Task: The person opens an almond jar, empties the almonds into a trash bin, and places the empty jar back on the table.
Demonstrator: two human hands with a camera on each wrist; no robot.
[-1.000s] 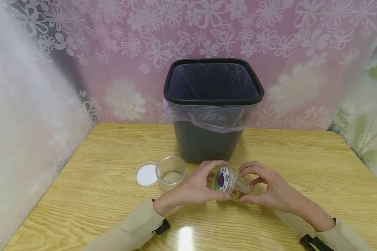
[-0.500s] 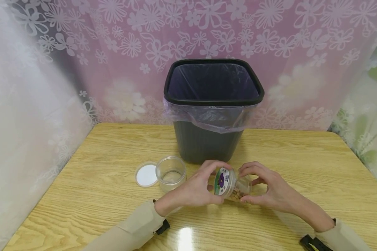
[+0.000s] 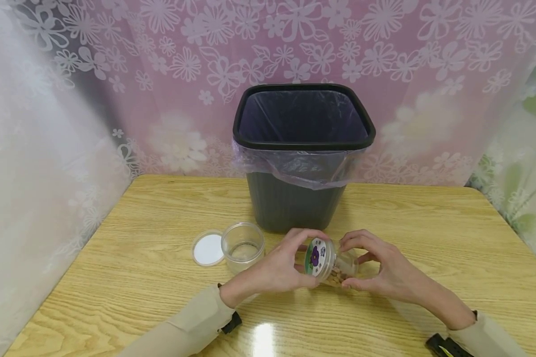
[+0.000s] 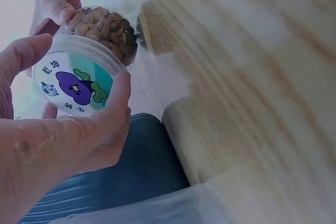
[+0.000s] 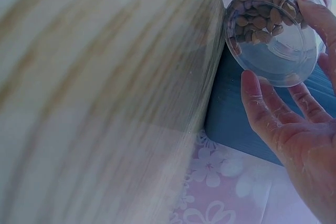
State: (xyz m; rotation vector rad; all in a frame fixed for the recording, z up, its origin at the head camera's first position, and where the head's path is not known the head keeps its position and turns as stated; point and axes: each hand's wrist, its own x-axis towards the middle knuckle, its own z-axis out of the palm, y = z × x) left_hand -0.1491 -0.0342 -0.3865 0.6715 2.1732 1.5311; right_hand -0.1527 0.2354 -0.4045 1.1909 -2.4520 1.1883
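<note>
A clear plastic jar point(image 3: 346, 267) lies on its side in mid-table, its end with the lid facing left. Brown, almond-like nuts point(image 5: 261, 20) fill part of it. Its lid point(image 4: 79, 85) carries a white and green label with a purple flower. My left hand point(image 3: 279, 267) curls its thumb and fingers round the lid's rim. From the other side my right hand point(image 3: 386, 267) holds the jar's body near its base, with the thumb below and fingers above. In the right wrist view, the jar's transparent base faces the camera.
Behind the hands stands a dark waste bin point(image 3: 290, 203) with a purple bag over its rim. Left of my left hand are an uncovered clear jar point(image 3: 243, 245) and a round lid with a white disc point(image 3: 208, 249). Everything is on a wooden table point(image 3: 161, 297).
My left thumb has drawn back a little to the left along the lid and the fingers have shifted on the rim. My right hand and the jar have stayed in place.
</note>
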